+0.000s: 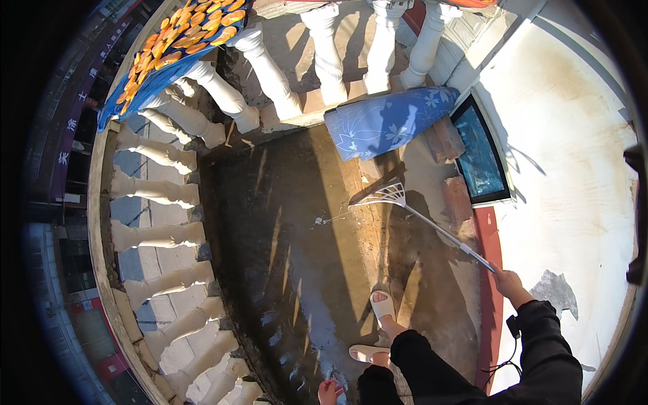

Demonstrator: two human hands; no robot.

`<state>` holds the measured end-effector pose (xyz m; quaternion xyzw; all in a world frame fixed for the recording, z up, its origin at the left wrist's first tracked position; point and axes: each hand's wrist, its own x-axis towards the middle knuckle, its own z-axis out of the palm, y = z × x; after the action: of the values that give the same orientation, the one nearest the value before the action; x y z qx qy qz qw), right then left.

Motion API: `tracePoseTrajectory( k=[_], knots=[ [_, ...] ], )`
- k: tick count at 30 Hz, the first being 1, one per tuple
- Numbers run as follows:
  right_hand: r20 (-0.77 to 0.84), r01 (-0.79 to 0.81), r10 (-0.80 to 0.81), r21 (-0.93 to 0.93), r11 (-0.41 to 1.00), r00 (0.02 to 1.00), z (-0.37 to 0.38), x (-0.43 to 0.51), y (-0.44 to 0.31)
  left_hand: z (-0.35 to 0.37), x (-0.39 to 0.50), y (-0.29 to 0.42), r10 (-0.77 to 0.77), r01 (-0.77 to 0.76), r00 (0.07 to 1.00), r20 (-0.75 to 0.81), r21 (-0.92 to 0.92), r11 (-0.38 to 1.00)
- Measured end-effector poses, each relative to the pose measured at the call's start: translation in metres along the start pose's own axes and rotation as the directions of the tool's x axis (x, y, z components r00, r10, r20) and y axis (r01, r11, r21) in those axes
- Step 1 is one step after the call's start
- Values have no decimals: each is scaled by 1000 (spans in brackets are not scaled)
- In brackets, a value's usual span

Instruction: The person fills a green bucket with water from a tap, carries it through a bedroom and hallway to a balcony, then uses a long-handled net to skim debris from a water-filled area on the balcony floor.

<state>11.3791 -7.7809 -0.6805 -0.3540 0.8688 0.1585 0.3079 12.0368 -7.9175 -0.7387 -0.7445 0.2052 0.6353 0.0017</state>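
My right hand [508,284] grips the upper end of a long metal pole [440,230]. At the pole's far end is a white, slotted, fan-shaped head [389,194], likely of a floor squeegee or broom. It rests on the wet concrete floor [283,202] where a sunlit strip crosses it. A dark band lies along the head's far edge; whether it is a blade or shadow is unclear. My left hand [330,391] hangs low at the bottom edge, fingers loosely bent, with nothing visible in it.
White balusters [162,235] line the left and far sides. Orange slices [187,35] lie on blue cloth atop the railing. A blue floral ironing-board-like panel [392,121] leans by bricks [458,200] and a low window [480,149]. My sandals [383,308] stand on wet floor beside shallow water [316,314].
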Motion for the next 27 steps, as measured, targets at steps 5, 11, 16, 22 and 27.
tracePoseTrajectory(
  k=[5, 11, 16, 22, 27],
  knots=[
    [-7, 182, -182, 47, 982, 983, -41, 148, -187, 1, -16, 39, -34, 26, 995, -95, -78, 997],
    [-213, 400, -351, 276, 874, 912, -52, 199, -355, -19, -37, 67, 7, -28, 992, -126, -166, 986],
    [2, 370, -379, 209, 905, 925, -7, 84, -252, -24, -25, 51, 4, -41, 990, -142, -255, 966],
    [251, 219, -205, -30, 975, 946, 23, -44, -119, -12, 19, 42, -99, 73, 991, -87, -263, 962],
    [123, 240, -244, 46, 970, 962, 37, 21, -214, -20, 33, 67, -49, 40, 999, -21, -301, 953]
  ],
)
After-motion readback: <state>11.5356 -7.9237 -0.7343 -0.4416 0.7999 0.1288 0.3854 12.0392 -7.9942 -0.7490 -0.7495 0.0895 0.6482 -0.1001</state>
